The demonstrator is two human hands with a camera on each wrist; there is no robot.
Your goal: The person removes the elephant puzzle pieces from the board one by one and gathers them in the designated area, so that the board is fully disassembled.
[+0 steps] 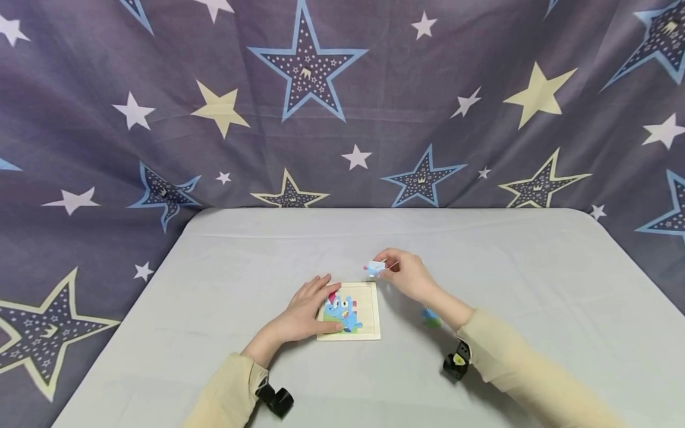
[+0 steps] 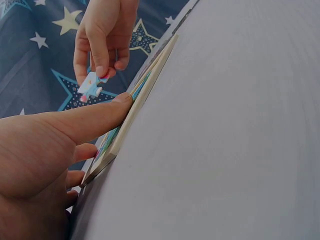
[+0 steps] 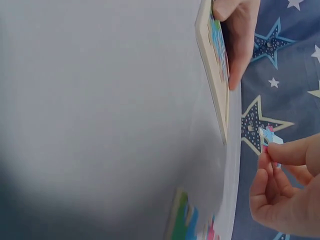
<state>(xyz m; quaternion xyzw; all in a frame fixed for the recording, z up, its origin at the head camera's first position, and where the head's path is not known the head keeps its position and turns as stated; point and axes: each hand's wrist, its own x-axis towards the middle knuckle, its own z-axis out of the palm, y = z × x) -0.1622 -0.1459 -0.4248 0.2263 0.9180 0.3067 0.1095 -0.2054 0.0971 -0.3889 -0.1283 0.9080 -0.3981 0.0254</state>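
Note:
In the head view, my left hand (image 1: 302, 315) rests on the left side of a square wooden puzzle board (image 1: 366, 304). Its thumb presses on the fitted blue pieces, with the other fingers along the board's left and upper edge. Those pieces show a blue cartoon figure (image 1: 338, 308), and the right part of the tray is bare wood. Above the board's upper right corner, my right hand (image 1: 409, 276) pinches a light blue and white jigsaw piece (image 1: 376, 267) between thumb and fingers. The left wrist view shows that piece (image 2: 91, 86) raised off the table, with a pink knob.
Blue and green loose puzzle pieces (image 1: 431, 318) lie right of the board, partly under my right forearm; they look blurred in the right wrist view. A grey cloth covers the table (image 1: 214, 297). Behind it hangs a star-patterned curtain (image 1: 321, 137).

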